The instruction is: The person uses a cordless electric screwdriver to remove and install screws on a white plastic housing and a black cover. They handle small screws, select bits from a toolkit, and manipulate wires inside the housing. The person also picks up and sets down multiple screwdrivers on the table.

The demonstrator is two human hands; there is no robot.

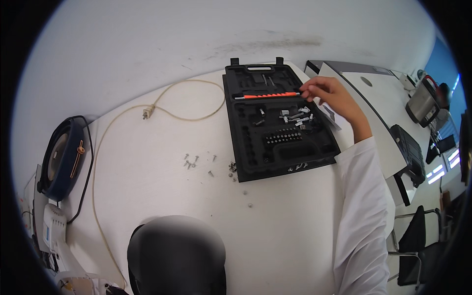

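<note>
A black plastic tool case [246, 147] lies open on the white table [157, 196]. An orange-handled screwdriver [270, 95] rests across its upper part. My right hand [330, 97], in a white sleeve, reaches over the case's right edge, its fingertips pinched on the screwdriver's right end. Below the screwdriver, several loose silver bits [297, 117] and a row of bits in a holder [282, 135] sit in the case. My left hand is out of view.
Small screws [192, 162] are scattered left of the case, and a cream power cord [162, 110] loops past them. A blue round device [64, 157] stands at the table's left edge. A dark blurred round shape [177, 255] fills the lower middle. Another desk [373, 93] and chairs stand at right.
</note>
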